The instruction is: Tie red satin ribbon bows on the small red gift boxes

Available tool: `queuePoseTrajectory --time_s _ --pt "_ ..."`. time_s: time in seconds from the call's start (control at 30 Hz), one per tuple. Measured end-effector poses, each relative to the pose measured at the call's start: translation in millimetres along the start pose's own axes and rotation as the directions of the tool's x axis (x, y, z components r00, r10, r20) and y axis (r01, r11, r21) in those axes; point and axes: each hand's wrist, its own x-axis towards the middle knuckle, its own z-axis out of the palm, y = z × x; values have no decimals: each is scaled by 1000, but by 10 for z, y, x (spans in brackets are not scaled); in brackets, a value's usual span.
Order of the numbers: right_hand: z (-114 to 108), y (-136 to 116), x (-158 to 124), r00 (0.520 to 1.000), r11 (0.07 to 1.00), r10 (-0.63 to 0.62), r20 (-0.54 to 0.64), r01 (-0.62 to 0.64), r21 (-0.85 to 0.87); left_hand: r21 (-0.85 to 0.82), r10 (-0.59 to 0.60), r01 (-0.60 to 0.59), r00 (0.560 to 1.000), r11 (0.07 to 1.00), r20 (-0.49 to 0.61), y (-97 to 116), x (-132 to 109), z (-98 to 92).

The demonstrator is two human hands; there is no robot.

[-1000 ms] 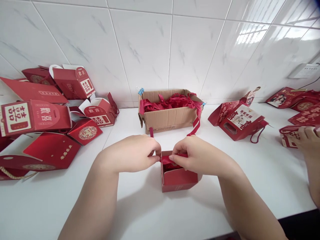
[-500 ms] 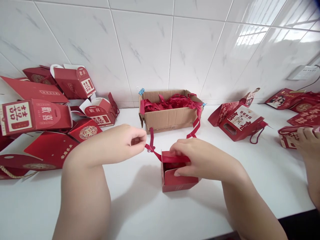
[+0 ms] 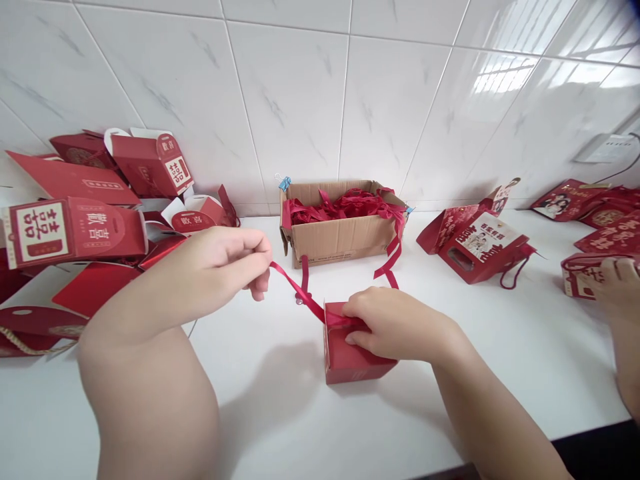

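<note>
A small red box (image 3: 361,350) stands on the white table, in front of the cardboard box. My left hand (image 3: 233,260), to its upper left, pinches one end of a red ribbon (image 3: 295,287) between thumb and fingers. The ribbon runs down taut to the top of the red box. My right hand (image 3: 387,323) rests on top of the box, its fingers closed over the flap and the ribbon. What lies under those fingers is hidden.
A cardboard box (image 3: 345,237) full of red ribbons stands by the tiled wall, ribbon ends hanging out. Red gift boxes (image 3: 77,230) pile up at left; more red boxes (image 3: 483,247) stand at right. Another person's hand (image 3: 617,283) touches a box at far right.
My left hand has moved left and slightly up, drawing the ribbon with it. My right hand has pressed the box top closed, and the ribbon now lies flatter there.
</note>
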Motion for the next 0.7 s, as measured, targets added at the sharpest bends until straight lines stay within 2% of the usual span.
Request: queuePoseTrajectory --time_s 0.1,0.2,0.3,0.37,0.43,0.5,0.53,0.63,0.7 --pt "17 4 6 1000 1000 10 1 -10 -20 -41 62 -60 997 997 55 -14 1 -15" --pt "20 8 10 999 999 31 13 -31 -29 -130 83 -85 996 988 -25 -31 14 -16" --pt "5 7 17 999 999 38 -17 -38 6 -252 40 -85 983 964 -180 -41 23 -32" --pt "-4 9 21 999 999 32 -44 -31 33 -384 41 -130 972 914 -232 -49 26 -66" --pt "-5 14 25 998 999 23 -60 -20 43 -543 105 -208 971 814 -215 -64 30 -112" --pt "2 19 30 998 999 10 -58 -8 36 -637 181 -233 972 734 -147 -83 39 -148" --pt "7 22 33 999 1000 10 -53 -8 25 -633 200 -219 974 742 -102 -91 45 -155" --pt "24 29 43 999 1000 21 -38 -21 -10 -412 159 -97 980 906 119 -89 70 -105" --pt "26 36 49 999 999 31 -39 -32 -15 -174 100 -51 952 983 290 -54 98 -18"
